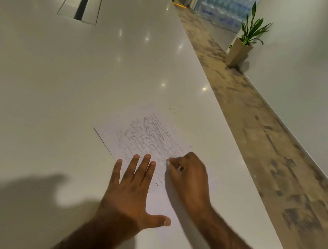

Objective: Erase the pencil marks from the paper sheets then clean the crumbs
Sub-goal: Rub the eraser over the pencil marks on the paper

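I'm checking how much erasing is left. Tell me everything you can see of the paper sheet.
The paper sheet is white, thin and lies flat on the pale table, angled, near its right edge. Dense grey pencil scribbles cover its far half; the near part looks mostly blank. The left hand presses flat on its near-left side; the right hand rests on it, fingers curled round a small white eraser.

Dim, warm light is coming from overhead; lamp glints (162,84) are shining on the bench (59,91) beyond the fingers (143,163); a soft shadow (25,200) is lying left of them; wide-angle distortion is bending the edges; the far background is looking blurred.
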Demonstrator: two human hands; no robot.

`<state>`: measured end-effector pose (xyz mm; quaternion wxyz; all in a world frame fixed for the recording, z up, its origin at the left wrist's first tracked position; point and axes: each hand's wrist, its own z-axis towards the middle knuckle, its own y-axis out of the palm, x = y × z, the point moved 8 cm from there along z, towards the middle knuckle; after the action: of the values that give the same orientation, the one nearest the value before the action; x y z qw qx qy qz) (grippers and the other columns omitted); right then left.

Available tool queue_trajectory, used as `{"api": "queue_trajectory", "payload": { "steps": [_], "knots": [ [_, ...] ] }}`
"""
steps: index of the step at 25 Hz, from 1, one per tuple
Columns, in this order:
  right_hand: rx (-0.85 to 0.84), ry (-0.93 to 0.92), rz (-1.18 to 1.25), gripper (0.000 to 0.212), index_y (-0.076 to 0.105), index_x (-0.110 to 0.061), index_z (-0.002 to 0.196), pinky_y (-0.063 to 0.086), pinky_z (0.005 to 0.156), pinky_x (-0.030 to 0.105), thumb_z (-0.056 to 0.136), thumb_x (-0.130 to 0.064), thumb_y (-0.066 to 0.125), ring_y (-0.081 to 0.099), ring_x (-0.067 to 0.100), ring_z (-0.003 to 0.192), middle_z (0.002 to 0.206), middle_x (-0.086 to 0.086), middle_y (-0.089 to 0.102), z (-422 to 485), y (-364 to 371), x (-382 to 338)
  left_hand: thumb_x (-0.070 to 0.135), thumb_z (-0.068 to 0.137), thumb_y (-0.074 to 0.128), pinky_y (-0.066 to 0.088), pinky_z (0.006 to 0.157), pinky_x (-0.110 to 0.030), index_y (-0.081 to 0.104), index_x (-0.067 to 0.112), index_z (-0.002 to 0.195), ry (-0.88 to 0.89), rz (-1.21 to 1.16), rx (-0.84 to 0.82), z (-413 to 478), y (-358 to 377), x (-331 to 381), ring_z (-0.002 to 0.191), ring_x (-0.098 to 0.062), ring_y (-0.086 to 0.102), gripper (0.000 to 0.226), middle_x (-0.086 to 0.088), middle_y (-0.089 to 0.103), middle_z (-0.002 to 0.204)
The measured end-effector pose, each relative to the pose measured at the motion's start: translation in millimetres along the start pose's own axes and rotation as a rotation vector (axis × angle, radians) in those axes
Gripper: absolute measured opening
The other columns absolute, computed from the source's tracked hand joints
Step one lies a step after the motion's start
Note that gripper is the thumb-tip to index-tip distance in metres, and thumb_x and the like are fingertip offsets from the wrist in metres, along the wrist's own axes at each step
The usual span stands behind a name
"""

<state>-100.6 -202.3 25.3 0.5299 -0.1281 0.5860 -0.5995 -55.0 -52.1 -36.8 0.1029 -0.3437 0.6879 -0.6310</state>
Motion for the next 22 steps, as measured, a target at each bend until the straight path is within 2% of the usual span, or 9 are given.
{"api": "queue_trajectory", "payload": {
  "steps": [2, 5, 9, 10, 12, 15, 18, 20, 22],
  "knots": [
    [-0.012, -0.051, -0.052, 0.014, 0.081, -0.018, 0.085, 0.053, 0.065, 0.026, 0.094, -0.025, 0.072, 0.058, 0.009, 0.07, 0.076, -0.004, 0.067, -0.5, 3.3, 0.2, 0.108, 0.044, -0.019, -0.037, 0.11, -0.057, -0.05, 0.027, 0.144, -0.006, 0.011, -0.008, 1.9, 2.6, -1.6, 0.136, -0.02, -0.058, 0.132, 0.003, -0.06, 0.149],
    [0.022, 0.165, -0.098, 0.018, 0.078, -0.01, 0.084, 0.054, 0.071, 0.035, 0.095, -0.017, 0.067, 0.061, 0.013, 0.076, 0.085, 0.004, 0.069, 42.6, -7.1, 32.4, 0.109, 0.044, -0.017, -0.032, 0.114, -0.059, -0.053, 0.028, 0.141, -0.006, -0.003, -0.051, 2.9, 6.1, -1.7, 0.139, -0.021, -0.055, 0.131, 0.004, -0.061, 0.148],
    [0.092, 0.323, 0.234, 0.012, 0.08, -0.024, 0.082, 0.05, 0.071, 0.014, 0.091, -0.019, 0.073, 0.068, 0.004, 0.084, 0.085, -0.013, 0.072, 42.1, -16.3, 45.6, 0.109, 0.039, -0.016, -0.035, 0.112, -0.059, -0.058, 0.029, 0.135, -0.032, -0.001, -0.076, 1.8, 2.7, 0.2, 0.138, -0.024, -0.055, 0.132, 0.003, -0.062, 0.146],
    [0.096, 0.324, 0.327, 0.011, 0.079, -0.029, 0.083, 0.048, 0.069, 0.008, 0.09, -0.021, 0.075, 0.069, 0.0, 0.086, 0.084, -0.016, 0.073, 28.8, -14.4, 43.7, 0.109, 0.037, -0.016, -0.035, 0.111, -0.059, -0.058, 0.029, 0.134, -0.029, -0.003, -0.083, 1.7, 2.1, 1.8, 0.137, -0.024, -0.055, 0.133, 0.003, -0.062, 0.147],
    [0.082, 0.291, 0.404, 0.012, 0.078, -0.036, 0.085, 0.051, 0.069, 0.009, 0.09, -0.025, 0.078, 0.07, 0.002, 0.088, 0.088, -0.016, 0.072, 3.5, -10.6, 36.7, 0.109, 0.036, -0.012, -0.037, 0.111, -0.055, -0.053, 0.028, 0.14, -0.014, -0.013, -0.078, 1.7, -2.2, -0.8, 0.136, -0.023, -0.056, 0.138, 0.003, -0.06, 0.149],
    [0.063, 0.242, 0.389, 0.01, 0.08, -0.032, 0.091, 0.057, 0.08, 0.03, 0.09, -0.022, 0.078, 0.069, 0.009, 0.089, 0.093, -0.009, 0.071, 0.3, -11.6, 37.2, 0.109, 0.048, -0.002, -0.031, 0.116, -0.056, -0.048, 0.03, 0.144, -0.021, 0.019, -0.033, 5.0, -16.4, -19.9, 0.139, -0.023, -0.054, 0.132, 0.004, -0.056, 0.152],
    [0.056, 0.246, 0.365, 0.008, 0.08, -0.025, 0.093, 0.057, 0.085, 0.038, 0.091, -0.019, 0.078, 0.068, 0.01, 0.089, 0.094, -0.004, 0.07, 6.6, -19.8, 34.4, 0.111, 0.053, 0.007, -0.021, 0.121, -0.06, -0.054, 0.035, 0.135, -0.048, 0.047, -0.055, 6.6, -19.4, -37.0, 0.143, -0.024, -0.05, 0.127, 0.005, -0.055, 0.153],
    [0.044, 0.222, 0.35, 0.011, 0.079, -0.03, 0.087, 0.057, 0.079, 0.036, 0.091, -0.019, 0.078, 0.066, 0.01, 0.085, 0.089, -0.008, 0.067, -7.9, -19.9, 16.2, 0.113, 0.052, 0.009, -0.019, 0.121, -0.061, -0.052, 0.034, 0.14, -0.038, 0.054, -0.072, 6.3, -16.4, -37.1, 0.143, -0.025, -0.05, 0.133, 0.005, -0.057, 0.152],
    [-0.072, 0.047, 0.325, 0.011, 0.077, -0.03, 0.085, 0.052, 0.069, 0.028, 0.09, -0.021, 0.076, 0.064, 0.01, 0.08, 0.083, -0.014, 0.06, -38.8, -7.5, -19.8, 0.112, 0.052, 0.007, -0.022, 0.121, -0.06, -0.048, 0.033, 0.145, -0.026, 0.053, -0.069, 6.3, -12.7, -35.9, 0.142, -0.024, -0.051, 0.134, 0.005, -0.058, 0.15]
  ]
}}
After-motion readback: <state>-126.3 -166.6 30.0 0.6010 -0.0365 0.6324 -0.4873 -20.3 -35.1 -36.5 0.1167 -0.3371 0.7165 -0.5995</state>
